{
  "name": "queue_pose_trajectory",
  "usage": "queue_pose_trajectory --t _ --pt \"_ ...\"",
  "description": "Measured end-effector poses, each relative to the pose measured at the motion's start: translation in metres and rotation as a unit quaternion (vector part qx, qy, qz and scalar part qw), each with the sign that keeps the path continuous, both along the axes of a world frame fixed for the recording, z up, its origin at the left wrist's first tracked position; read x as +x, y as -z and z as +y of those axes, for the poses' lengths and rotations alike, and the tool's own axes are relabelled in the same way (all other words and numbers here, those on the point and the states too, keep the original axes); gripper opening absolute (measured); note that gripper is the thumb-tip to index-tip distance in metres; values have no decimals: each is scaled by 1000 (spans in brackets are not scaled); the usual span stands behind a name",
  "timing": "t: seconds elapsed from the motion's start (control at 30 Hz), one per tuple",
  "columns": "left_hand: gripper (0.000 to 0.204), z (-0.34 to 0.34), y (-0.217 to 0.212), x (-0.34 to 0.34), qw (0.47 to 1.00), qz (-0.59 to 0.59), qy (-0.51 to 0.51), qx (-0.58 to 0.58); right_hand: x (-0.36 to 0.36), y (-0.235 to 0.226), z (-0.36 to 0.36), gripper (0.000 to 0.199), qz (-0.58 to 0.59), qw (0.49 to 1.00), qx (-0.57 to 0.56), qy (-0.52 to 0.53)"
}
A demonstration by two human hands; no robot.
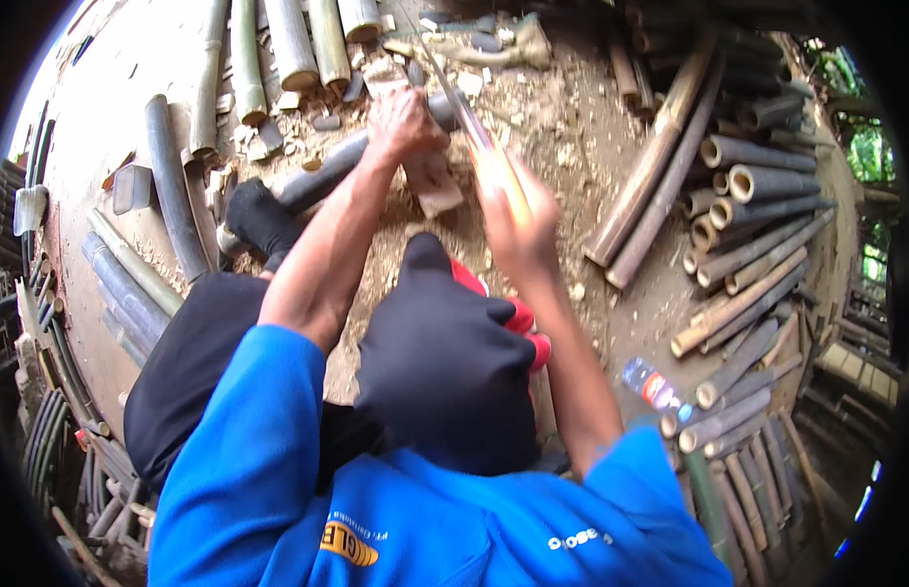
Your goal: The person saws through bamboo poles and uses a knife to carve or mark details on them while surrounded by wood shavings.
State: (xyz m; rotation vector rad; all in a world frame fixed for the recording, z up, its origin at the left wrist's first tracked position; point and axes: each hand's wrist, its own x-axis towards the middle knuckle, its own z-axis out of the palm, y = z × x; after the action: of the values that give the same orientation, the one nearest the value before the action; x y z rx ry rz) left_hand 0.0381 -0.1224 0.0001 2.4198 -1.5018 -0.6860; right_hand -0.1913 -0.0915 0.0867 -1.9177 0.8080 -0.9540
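My left hand (408, 122) is closed over a dark bamboo pole (337, 168), close to the pole's right end. Under that hand, a flat pale wooden block (432, 184) shows beneath the pole. My right hand (523, 220), smeared by motion, is wrapped round the light handle of a long-bladed hand tool (479, 137). Its narrow blade points up and away, just right of the pole's end; blur hides whether it is a saw or a machete. Near the pole's left end, my black-socked foot (259, 215) rests against it.
Wood chips (533, 108) litter the ground. Cut bamboo poles (247, 68) lie at the far left, and more bamboo (768, 186) is stacked at the right beside two long poles (655, 157). A plastic bottle (655, 386) lies right of my right forearm; a clear container (132, 188) sits at left.
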Motion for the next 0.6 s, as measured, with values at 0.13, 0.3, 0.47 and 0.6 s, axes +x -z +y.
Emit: queue_pose_trajectory --t 0.13,0.3,0.47,0.6 --pt "56 18 6 21 992 -79 -9 -101 -150 -47 106 45 109 988 107 -5" --pt "50 6 12 -6 985 -93 -17 -145 -24 9 4 28 0 1000 -11 -19" --pt "51 4 16 -10 990 -92 -7 -107 14 0 -16 23 61 997 -46 -16" --pt "42 20 12 8 983 -134 -7 -129 -141 -40 99 39 133 985 111 6"
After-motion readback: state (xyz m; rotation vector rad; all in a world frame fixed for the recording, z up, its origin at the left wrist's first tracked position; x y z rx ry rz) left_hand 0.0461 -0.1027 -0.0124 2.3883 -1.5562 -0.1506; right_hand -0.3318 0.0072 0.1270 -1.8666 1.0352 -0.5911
